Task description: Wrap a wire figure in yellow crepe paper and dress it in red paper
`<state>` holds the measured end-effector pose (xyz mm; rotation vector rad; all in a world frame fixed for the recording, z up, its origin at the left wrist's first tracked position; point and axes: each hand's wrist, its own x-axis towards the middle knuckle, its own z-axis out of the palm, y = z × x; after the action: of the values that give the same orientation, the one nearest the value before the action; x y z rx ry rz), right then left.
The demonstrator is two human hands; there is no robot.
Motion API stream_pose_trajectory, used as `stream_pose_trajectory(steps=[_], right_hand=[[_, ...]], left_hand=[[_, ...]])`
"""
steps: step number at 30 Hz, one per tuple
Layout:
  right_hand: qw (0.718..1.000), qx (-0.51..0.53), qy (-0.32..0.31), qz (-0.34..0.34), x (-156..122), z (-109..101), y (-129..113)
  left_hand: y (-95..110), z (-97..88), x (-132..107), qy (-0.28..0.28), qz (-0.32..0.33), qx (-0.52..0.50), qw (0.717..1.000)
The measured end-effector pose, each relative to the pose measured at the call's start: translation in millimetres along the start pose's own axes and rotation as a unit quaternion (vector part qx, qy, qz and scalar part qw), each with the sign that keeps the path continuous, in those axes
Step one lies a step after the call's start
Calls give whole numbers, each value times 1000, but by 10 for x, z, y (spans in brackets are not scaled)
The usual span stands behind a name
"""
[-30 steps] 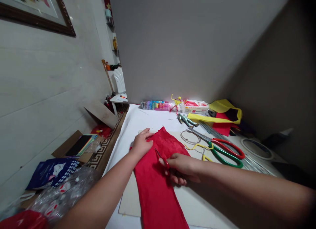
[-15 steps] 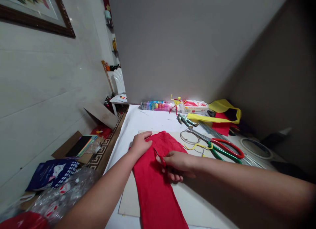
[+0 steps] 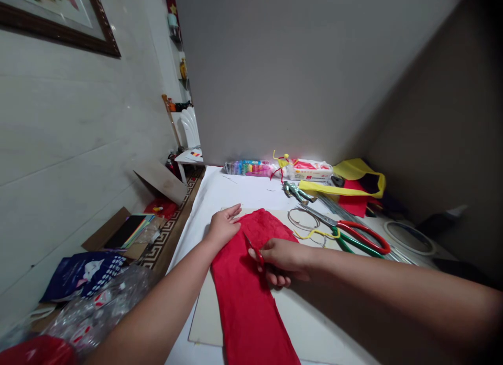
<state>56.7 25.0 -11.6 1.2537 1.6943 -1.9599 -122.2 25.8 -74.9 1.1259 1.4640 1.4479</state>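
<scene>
A long piece of red cloth (image 3: 245, 302) lies over a pale board (image 3: 206, 323) and runs off toward the bottom of the view. My right hand (image 3: 285, 260) is closed round the red handles of small scissors (image 3: 257, 254), whose blades point up and left over the cloth. Whether the blades cut into the cloth I cannot tell. On the cloth's upper left edge rests my left hand (image 3: 225, 226), fingers stretched out and pressing lightly. To the right lie large scissors (image 3: 353, 234) with red and green handles, beside a coil of wire (image 3: 302, 218) and a yellow strand (image 3: 316, 232).
Pliers (image 3: 297, 191), a packet of coloured sticks (image 3: 249, 168) and a white-red box (image 3: 312, 169) stand toward the back of the white table (image 3: 243, 192). Yellow cloth (image 3: 353, 171) and a tape roll (image 3: 408, 237) are at right. Plastic bags (image 3: 113, 291) lie on the left.
The fingers of my left hand have lifted and straightened slightly. My right hand and the small scissors stay almost in place over the cloth.
</scene>
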Motion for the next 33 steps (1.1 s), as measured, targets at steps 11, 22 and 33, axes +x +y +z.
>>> stream_pose_trajectory(steps=[11, 22, 33], right_hand=[[1000, -24, 3, -2, 131, -48, -104], [999, -22, 8, -25, 121, -54, -57], [999, -41, 11, -20, 209, -92, -172]], left_hand=[[30, 15, -17, 22, -33, -20, 999], [-19, -10, 16, 38, -33, 5, 999], [-50, -8, 49, 42, -37, -8, 998]])
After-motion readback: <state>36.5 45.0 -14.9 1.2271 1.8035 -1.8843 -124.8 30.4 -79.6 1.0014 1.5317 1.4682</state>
